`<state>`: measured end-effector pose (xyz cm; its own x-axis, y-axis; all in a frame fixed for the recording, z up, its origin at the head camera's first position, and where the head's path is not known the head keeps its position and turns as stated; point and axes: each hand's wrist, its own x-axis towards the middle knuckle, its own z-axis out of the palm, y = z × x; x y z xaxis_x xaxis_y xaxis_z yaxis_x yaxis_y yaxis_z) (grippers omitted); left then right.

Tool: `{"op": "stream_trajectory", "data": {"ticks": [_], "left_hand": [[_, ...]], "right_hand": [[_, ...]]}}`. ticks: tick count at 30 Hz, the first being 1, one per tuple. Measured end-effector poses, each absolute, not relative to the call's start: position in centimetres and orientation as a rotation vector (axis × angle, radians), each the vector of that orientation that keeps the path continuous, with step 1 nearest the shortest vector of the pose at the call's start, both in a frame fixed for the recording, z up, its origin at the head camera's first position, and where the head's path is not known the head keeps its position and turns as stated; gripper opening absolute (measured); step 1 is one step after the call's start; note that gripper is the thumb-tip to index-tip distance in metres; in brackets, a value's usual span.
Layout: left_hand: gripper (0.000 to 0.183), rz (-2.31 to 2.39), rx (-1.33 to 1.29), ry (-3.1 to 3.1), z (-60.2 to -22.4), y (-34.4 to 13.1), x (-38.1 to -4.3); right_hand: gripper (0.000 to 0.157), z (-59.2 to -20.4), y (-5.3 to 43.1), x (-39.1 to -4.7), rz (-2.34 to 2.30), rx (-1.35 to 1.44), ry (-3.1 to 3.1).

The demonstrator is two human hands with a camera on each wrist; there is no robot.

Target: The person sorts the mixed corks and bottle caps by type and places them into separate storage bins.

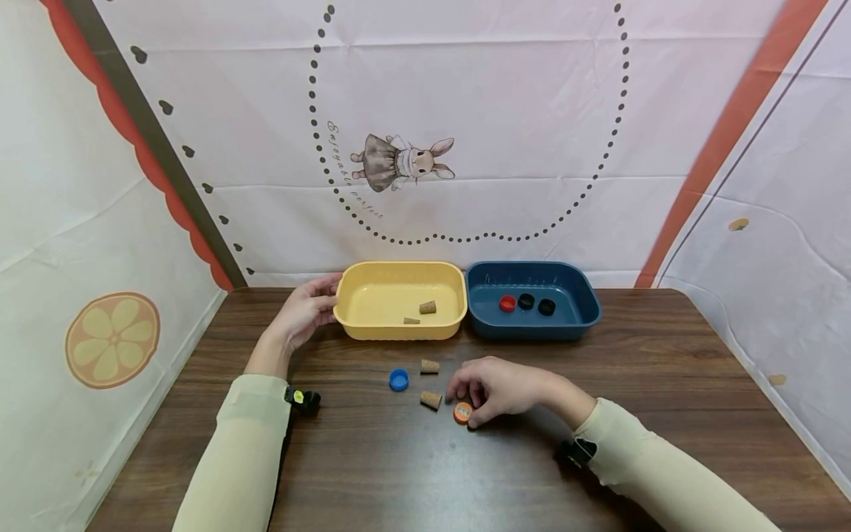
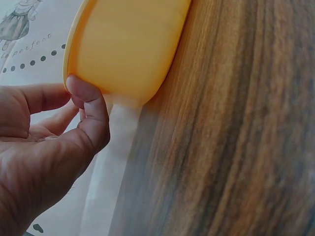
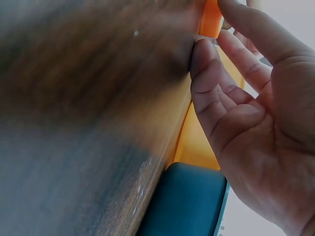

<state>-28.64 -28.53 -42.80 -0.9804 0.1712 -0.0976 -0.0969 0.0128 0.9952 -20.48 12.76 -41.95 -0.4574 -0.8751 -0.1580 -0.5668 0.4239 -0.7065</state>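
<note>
My left hand (image 1: 303,310) grips the left end of the yellow bin (image 1: 401,334), thumb and fingers at its rim in the left wrist view. Two corks (image 1: 428,307) lie inside that bin. Low over the table, my right hand (image 1: 500,388) has its thumb and fingers spread around an orange bottle cap (image 1: 462,413), fingertips right at its edge. The cap's side (image 3: 210,19) shows close above the thumb in the right wrist view. Left of this hand, two more corks, one farther back (image 1: 430,366) and one nearer (image 1: 431,400), lie beside a blue bottle cap (image 1: 399,380).
A dark blue bin (image 1: 534,332) stands against the yellow bin's right side, holding a red cap (image 1: 507,304) and two black caps (image 1: 547,307). Both bins are at the back edge of the wooden table (image 1: 372,473), before a wall covered in printed cloth (image 1: 532,148).
</note>
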Motion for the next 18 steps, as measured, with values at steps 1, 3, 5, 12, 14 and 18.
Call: {"op": "stream_trajectory", "data": {"ticks": [1,3,5,12,14,18], "left_hand": [[0.06,2.08,0.079,2.09,-42.81,-28.53,-28.64],[0.06,2.08,0.079,2.09,-42.81,-28.53,-28.64],[0.06,2.077,0.081,2.092,-42.81,-28.53,-28.65],[0.06,2.069,0.077,2.104,-42.82,-28.53,-28.62],[0.06,2.068,0.077,2.108,-42.85,-28.52,-28.62],[0.06,2.066,0.08,2.113,-42.9,-28.51,-28.65]], "right_hand": [[0.04,-41.96,12.74,-20.43,-0.789,-1.225,2.171],[0.038,-41.99,12.69,-20.34,-0.776,-1.233,2.182],[0.037,-42.01,12.67,-20.28,-0.77,-1.235,2.187],[0.03,-42.02,12.57,-20.11,-0.758,-1.211,2.183],[0.027,-41.99,12.56,-20.08,-0.756,-1.208,2.18],[0.025,-41.96,12.57,-20.08,-0.757,-1.194,2.18]]}}
